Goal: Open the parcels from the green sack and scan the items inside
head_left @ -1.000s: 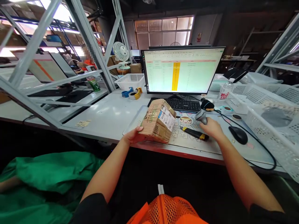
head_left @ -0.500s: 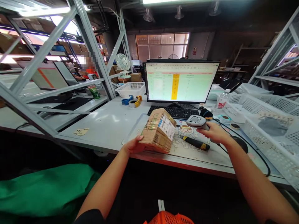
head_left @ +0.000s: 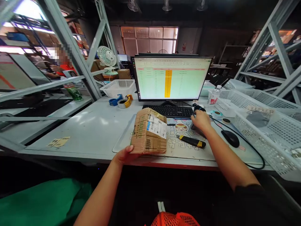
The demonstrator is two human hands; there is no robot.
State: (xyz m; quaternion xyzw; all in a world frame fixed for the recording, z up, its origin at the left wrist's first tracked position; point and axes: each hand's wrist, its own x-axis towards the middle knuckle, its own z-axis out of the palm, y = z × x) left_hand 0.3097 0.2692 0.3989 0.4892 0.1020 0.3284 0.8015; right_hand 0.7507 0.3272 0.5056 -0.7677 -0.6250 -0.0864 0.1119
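My left hand (head_left: 125,154) grips the lower left corner of a taped cardboard box (head_left: 141,133), tilted over the desk's front edge. A white shipping label (head_left: 158,126) faces up on its right side. My right hand (head_left: 201,121) is curled by the right end of the black keyboard (head_left: 168,111). Beneath its palm shows a dark grey part of the barcode scanner (head_left: 197,129), mostly hidden by the hand. A black and yellow utility knife (head_left: 191,141) lies on the printed desk mat (head_left: 175,151), between the box and my right forearm.
A monitor (head_left: 150,81) stands behind the keyboard. To the right are a mouse (head_left: 230,138), a black cable, a bottle (head_left: 214,95) and white plastic baskets (head_left: 261,141). Tape dispensers (head_left: 122,101) and another basket (head_left: 118,88) sit back left. Metal frames flank the desk.
My right hand has moved forward and left to the keyboard's end, and the scanner's head no longer shows. The box stays in my left hand, turned slightly. The whole view has shifted.
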